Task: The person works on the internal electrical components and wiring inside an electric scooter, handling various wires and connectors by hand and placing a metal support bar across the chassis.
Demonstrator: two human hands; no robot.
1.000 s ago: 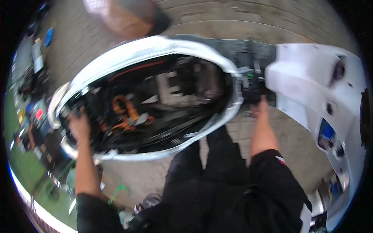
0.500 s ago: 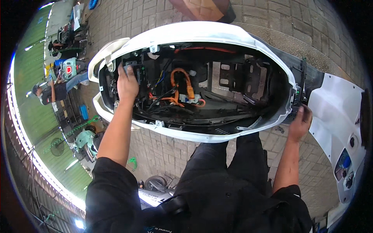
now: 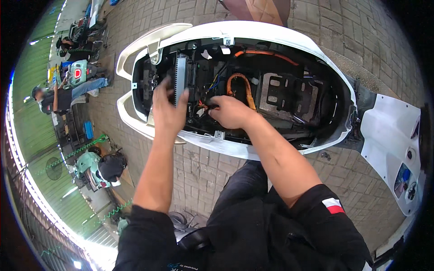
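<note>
My left hand (image 3: 169,108) reaches into the rear of a white scooter body (image 3: 271,34). Its fingers are spread, with the thumb at the near end of a grey finned metal box (image 3: 181,79) and the fingertips, partly smeared, on the box's left side. My right hand (image 3: 230,111) is closed in a pinch over the wiring just right of the box. What its fingertips hold is mostly hidden; dark and orange wires show beside them. A thick orange cable (image 3: 233,81) loops behind this hand. Further right lies a metal plate with cutouts (image 3: 289,95).
A cream grab rail (image 3: 131,56) juts out at the body's left end. To the right stands a white front panel (image 3: 391,135). Another person (image 3: 58,99) works by a pale green scooter (image 3: 77,73) at the far left. Brick paving (image 3: 334,27) surrounds the body.
My right hand has left the body's right end and come to the wiring inside. My left hand has shifted right and nearer. The whole body appears slightly further right in the picture.
</note>
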